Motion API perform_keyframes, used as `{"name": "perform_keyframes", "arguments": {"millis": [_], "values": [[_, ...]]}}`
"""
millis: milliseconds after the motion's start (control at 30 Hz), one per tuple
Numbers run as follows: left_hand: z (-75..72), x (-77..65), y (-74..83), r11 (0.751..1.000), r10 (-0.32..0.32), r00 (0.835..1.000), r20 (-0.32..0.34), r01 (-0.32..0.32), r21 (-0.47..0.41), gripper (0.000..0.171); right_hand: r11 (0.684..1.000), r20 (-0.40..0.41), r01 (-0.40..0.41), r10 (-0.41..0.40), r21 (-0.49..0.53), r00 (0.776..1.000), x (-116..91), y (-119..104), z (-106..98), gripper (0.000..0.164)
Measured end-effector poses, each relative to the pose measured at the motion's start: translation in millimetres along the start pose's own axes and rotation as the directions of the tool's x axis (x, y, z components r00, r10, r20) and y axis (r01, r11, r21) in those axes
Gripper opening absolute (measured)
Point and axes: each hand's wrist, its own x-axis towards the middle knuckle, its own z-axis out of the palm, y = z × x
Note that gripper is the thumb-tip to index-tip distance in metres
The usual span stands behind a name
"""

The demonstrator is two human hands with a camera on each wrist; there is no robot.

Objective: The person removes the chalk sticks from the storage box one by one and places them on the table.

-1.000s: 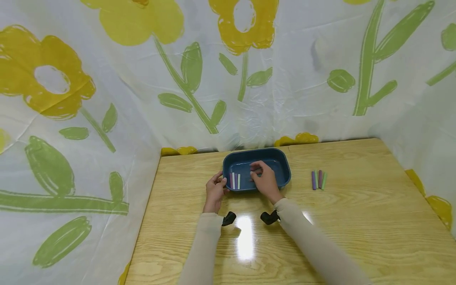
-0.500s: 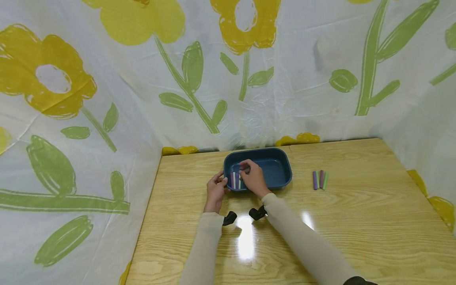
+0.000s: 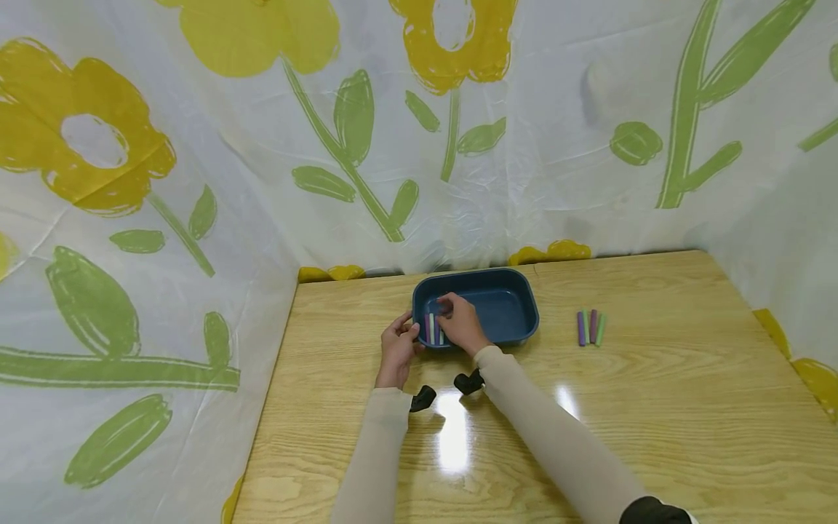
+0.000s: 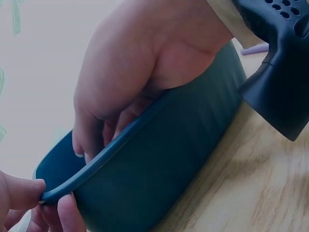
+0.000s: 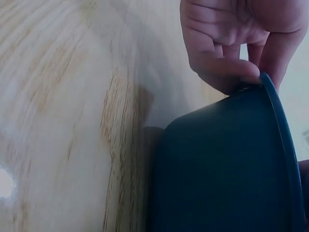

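Observation:
A dark blue rectangular plastic box (image 3: pixel 504 309) stands at the back of the table. My left hand (image 3: pixel 396 353) pinches its left rim; thumb and fingers clasp the edge in the left wrist view. Purple and white chalk sticks (image 3: pixel 432 329) stand or lie side by side at the box's left end. My right hand (image 3: pixel 463 326) reaches inside, its bent fingers right beside the chalk row. In the left wrist view, the box wall (image 4: pixel 154 164) hides those fingertips, and I cannot tell whether they hold a stick.
Several purple and green chalk sticks (image 3: pixel 592 328) lie in a group to the right of the box. The wooden table (image 3: pixel 655 407) meets a flower-printed white sheet (image 3: pixel 556 182) behind and at the sides. Black camera mounts (image 3: pixel 468 382) sit on both wrists.
The right hand has moved left inside the box, from its middle to the chalk row. The left hand keeps its grip on the rim. The view has shifted slightly.

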Motion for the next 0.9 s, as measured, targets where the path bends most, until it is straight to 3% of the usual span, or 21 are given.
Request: {"name": "perform_keyframes", "arguments": {"millis": [233,467,767,900], "values": [[-0.6,0.9,-0.9,1.0,-0.008,1.0,0.004,0.008,0.003,0.042,0.986,0.052,-0.079,0.087,-0.145,0.995,3.9,1.4,-1.8,0.04],[0.3,0.3,-0.2,1.0,-0.013,1.0,0.003,0.013,-0.001,0.042,0.968,0.12,-0.098,0.128,-0.232,0.984,7.5,2.8,-0.9,0.046],[-1.2,2.5,-2.7,1.0,-0.012,1.0,0.005,0.012,-0.023,0.042,0.96,0.127,-0.081,0.119,-0.268,0.985,7.6,3.9,0.8,0.026],[-1.4,2.2,-3.1,1.0,-0.014,1.0,0.008,0.015,-0.027,0.042,0.963,0.113,-0.101,0.132,-0.25,0.985,5.8,3.0,0.0,0.025]]}}
